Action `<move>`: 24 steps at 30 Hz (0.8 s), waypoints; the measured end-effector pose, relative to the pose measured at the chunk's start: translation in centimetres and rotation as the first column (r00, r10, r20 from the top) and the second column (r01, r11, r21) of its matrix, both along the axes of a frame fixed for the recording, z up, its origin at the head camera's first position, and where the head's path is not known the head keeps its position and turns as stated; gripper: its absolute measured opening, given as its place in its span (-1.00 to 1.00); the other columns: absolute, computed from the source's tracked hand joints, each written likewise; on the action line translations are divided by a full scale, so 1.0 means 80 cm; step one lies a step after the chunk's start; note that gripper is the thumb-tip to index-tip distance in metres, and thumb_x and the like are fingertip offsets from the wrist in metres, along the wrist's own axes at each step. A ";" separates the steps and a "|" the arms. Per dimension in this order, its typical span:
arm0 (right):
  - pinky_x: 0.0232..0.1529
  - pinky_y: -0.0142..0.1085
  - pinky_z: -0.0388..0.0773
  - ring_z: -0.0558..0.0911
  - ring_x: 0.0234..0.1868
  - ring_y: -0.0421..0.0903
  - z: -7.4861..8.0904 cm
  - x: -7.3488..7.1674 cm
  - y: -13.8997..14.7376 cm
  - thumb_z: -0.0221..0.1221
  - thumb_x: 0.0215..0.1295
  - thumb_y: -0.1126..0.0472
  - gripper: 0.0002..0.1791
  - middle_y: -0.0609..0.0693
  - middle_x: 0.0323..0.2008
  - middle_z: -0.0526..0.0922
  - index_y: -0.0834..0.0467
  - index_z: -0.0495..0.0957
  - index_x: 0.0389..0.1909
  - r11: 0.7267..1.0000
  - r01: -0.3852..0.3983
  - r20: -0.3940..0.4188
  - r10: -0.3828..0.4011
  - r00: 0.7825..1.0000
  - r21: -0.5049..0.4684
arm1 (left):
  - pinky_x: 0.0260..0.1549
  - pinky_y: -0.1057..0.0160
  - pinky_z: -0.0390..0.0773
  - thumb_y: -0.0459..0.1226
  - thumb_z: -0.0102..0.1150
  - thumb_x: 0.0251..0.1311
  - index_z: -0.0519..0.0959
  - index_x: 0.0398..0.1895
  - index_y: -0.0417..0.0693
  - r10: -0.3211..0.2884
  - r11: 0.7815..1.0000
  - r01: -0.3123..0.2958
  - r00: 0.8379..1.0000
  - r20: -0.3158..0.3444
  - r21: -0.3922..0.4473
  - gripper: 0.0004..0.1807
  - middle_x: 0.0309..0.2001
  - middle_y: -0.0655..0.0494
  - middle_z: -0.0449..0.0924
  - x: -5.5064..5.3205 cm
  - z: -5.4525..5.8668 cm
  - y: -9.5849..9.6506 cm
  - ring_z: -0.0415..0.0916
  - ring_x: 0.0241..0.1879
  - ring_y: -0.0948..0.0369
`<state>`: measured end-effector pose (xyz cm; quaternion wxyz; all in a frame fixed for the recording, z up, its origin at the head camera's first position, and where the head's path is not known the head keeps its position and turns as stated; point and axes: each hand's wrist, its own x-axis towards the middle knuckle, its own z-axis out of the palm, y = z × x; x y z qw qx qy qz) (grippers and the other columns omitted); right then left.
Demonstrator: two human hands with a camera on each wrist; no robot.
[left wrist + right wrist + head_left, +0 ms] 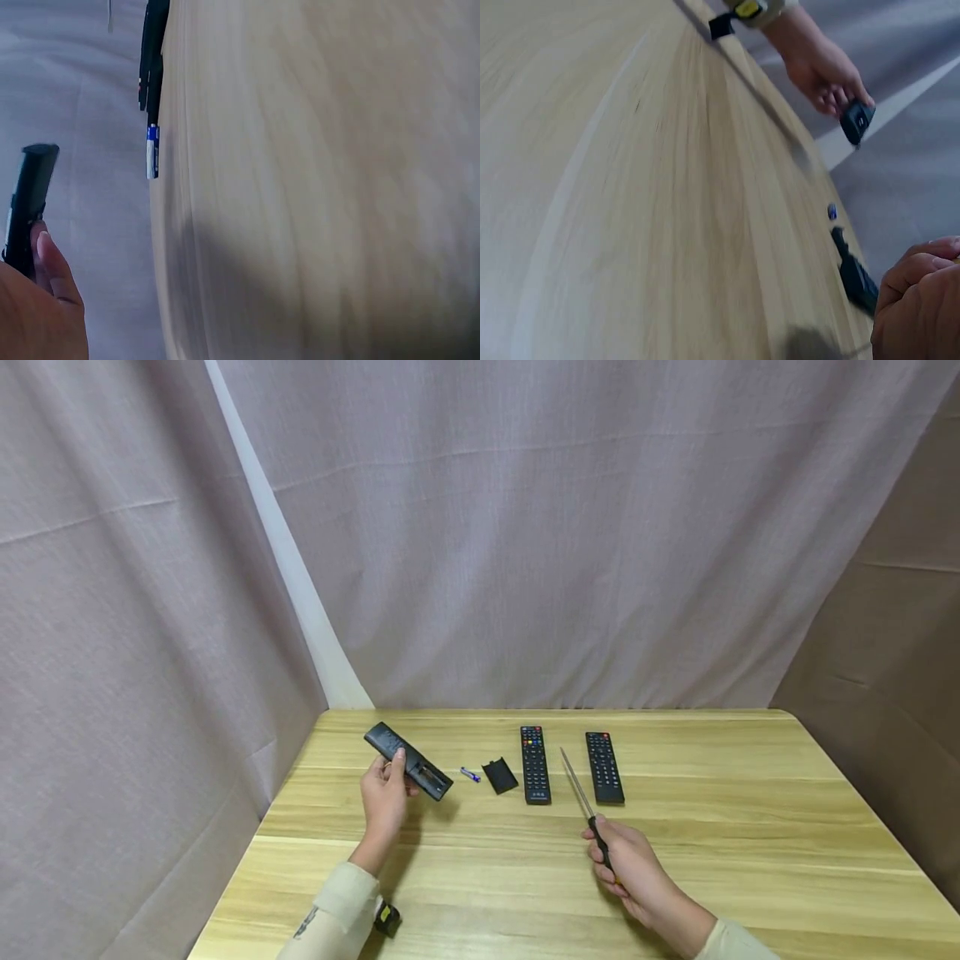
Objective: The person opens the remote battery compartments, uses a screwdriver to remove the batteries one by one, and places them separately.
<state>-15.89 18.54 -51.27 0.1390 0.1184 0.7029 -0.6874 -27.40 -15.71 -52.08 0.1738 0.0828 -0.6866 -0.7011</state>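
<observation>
My left hand (385,797) grips a black remote control (388,743) above the table, its back facing up and the battery compartment uncovered. What lies inside that compartment is too small to tell. In my right hand (636,867) is a screwdriver (577,784) with a black handle, its long metal shaft pointing away from me. A blue and white battery (470,774) lies on the table to the right of the held remote. Beside it rests a black battery cover (500,775). The right wrist view shows only part of the right hand (922,304); the screwdriver is hidden there.
Two more black remotes, one in the middle (536,766) and one farther right (604,767), lie button side up on the wooden table (750,827). Grey curtains (525,568) hang behind the table's back edge. A black device with a yellow patch (387,917) sits at the left wrist.
</observation>
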 end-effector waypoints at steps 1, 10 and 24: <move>-0.79 -0.51 0.17 0.23 -0.69 -0.29 -0.002 0.001 0.004 -0.26 0.77 0.00 -0.52 -0.17 -0.54 0.36 0.34 0.40 0.14 1.000 0.000 -0.002 0.000 1.000 0.014 | -0.59 0.29 0.72 -0.12 0.13 0.62 0.61 0.12 -0.38 -0.001 1.000 0.001 1.000 0.007 -0.005 -0.58 -0.43 0.07 0.78 0.000 0.000 -0.002 0.58 -0.63 0.29; -0.74 -0.49 0.19 0.24 -0.68 -0.27 -0.008 0.004 0.017 -0.24 0.78 0.06 -0.55 -0.12 -0.55 0.39 0.36 0.43 0.10 0.995 -0.011 -0.029 0.014 0.999 0.101 | -0.60 0.37 0.60 -0.10 0.12 0.61 0.66 0.08 -0.38 -0.014 0.998 0.017 0.998 0.057 -0.066 -0.56 -0.55 0.26 0.59 0.001 -0.002 -0.009 0.49 -0.60 0.36; -0.77 -0.48 0.15 0.20 -0.72 -0.26 -0.008 0.006 0.028 -0.15 0.77 0.08 -0.55 -0.05 -0.55 0.44 0.41 0.48 0.13 0.982 0.003 -0.098 0.016 0.995 0.189 | -0.46 0.42 0.62 -0.07 0.13 0.60 0.70 0.08 -0.34 -0.083 0.961 0.123 0.983 0.164 -0.247 -0.54 -0.35 -0.01 0.77 -0.002 -0.004 -0.013 0.58 -0.47 0.35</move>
